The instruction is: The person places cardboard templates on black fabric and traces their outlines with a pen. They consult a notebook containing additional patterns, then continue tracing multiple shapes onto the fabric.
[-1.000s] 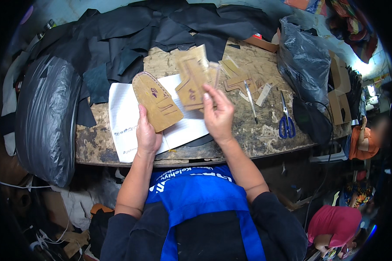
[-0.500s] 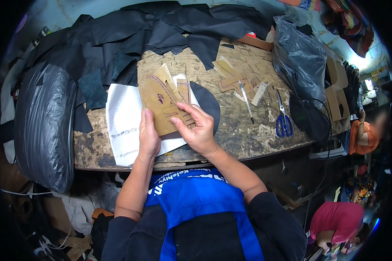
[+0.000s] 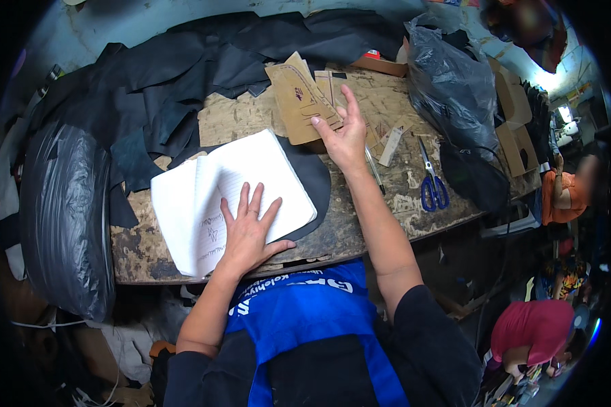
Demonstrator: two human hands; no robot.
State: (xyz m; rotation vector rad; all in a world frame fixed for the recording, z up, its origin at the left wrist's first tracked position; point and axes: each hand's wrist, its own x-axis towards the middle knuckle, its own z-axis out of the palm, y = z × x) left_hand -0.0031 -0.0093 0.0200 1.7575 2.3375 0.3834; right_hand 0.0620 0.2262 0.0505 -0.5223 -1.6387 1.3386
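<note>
An open lined notebook (image 3: pixel 258 163) lies at the table's front edge, with some handwriting on its left page. My left hand (image 3: pixel 248 237) rests flat on it, fingers spread, holding nothing. Farther up and to the right, my right hand (image 3: pixel 346 139) grips brown cardboard templates (image 3: pixel 295 108) marked with dark lines, its thumb on top and one finger sticking out. A rounded dark piece of material (image 3: pixel 322 183) sits partly under the notebook. To the right of my right forearm are a pen (image 3: pixel 374 171), a few loose cardboard pieces (image 3: pixel 391 146) and blue-handled scissors (image 3: pixel 433 186).
Dark leather-like sheets (image 3: pixel 176 74) cover the table's far left. A large plastic-wrapped bundle (image 3: pixel 68 217) stands at the left edge. At the right are a grey plastic bag (image 3: pixel 448 88) and a cardboard box (image 3: pixel 512 129). Other people (image 3: pixel 533 329) are farther off to the right.
My right hand has carried the templates up and to the right, off the notebook. My left hand has let go of them and come down flat on the page.
</note>
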